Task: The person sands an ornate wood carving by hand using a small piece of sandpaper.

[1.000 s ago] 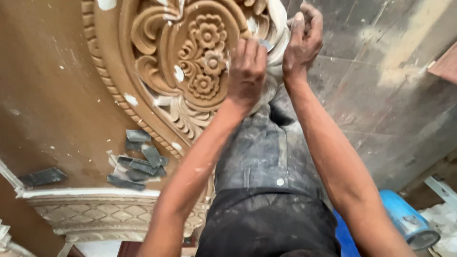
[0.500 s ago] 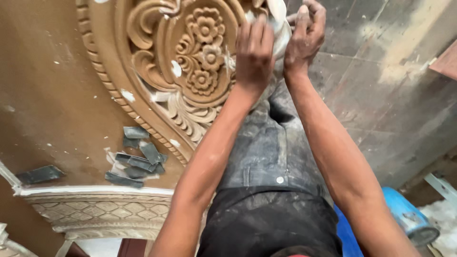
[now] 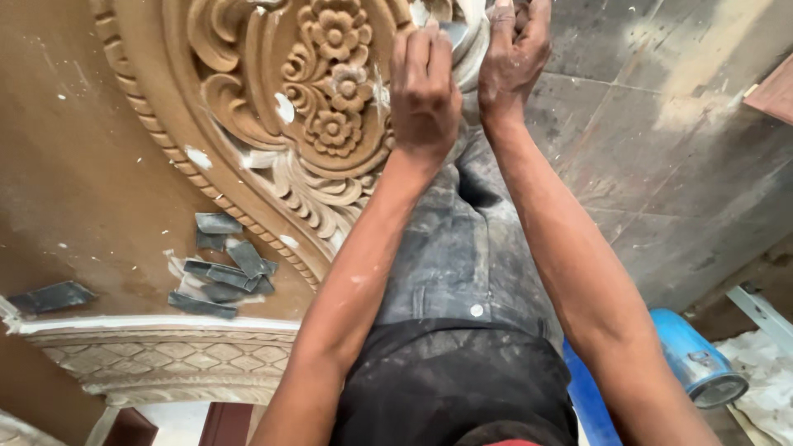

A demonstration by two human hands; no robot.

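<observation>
Much of what the hands are doing is hidden or cut off by the top edge of the view: the right hand [image 3: 514, 58] is cropped at the fingertips, and whatever it grips is mostly covered by its own curled fingers, so it cannot be told what it holds, only that the fingers are bent tightly inward against the rim of the carved medallion [image 3: 273, 107]. The left hand [image 3: 424, 87] is seen from the back, fingers together and pointing up, pressed onto the medallion's edge; a small grey flat piece [image 3: 453, 33] shows just above its fingertips, but whether the hand grips it or only touches it is unclear. The medallion itself — a brown round relief with flowers and scrolls, bordered by a beaded ring — runs out of frame at the top, and white smears of filler dot its surface. Both forearms rise straight from the bottom of the view, the left one crossing the medallion's lower border, the right one alongside it over the dusty dark trousers [image 3: 462, 264]. To the left, on the brown surface, lies a loose heap of grey flat scraps [image 3: 221, 268], with one more grey scrap [image 3: 51, 297] well apart near a white patterned moulding [image 3: 157, 355]. At lower right a blue cylindrical container [image 3: 694, 359] lies on the grey floor [image 3: 661, 165], partly cut by the arm.
</observation>
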